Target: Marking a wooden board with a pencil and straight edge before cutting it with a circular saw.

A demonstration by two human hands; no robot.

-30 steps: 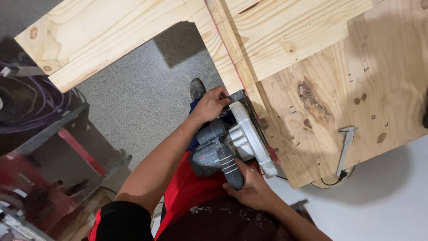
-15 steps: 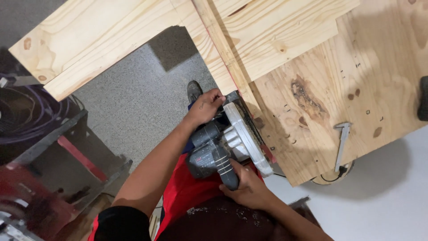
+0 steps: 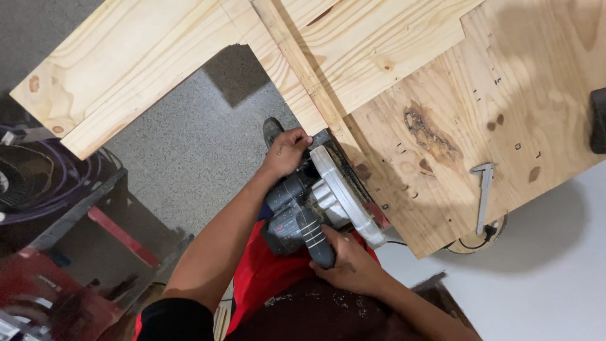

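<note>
Both hands (image 3: 287, 151) (image 3: 347, 265) clasp the circular saw (image 3: 315, 208) (apparently against the board (image 3: 297, 69)).

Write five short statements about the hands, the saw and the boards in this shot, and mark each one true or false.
1. The right hand grips the rear handle of the circular saw. True.
2. The left hand lies flat on the floor. False: it rests at the front of the saw, by the edge of the pine board.
3. A metal caliper lies on the plywood sheet, apart from both hands. True.
4. The saw sits in the middle of the plywood sheet. False: it is at the near edge, where the pine board meets the plywood.
5. The person wears thick work gloves. False: both hands are bare.
</note>
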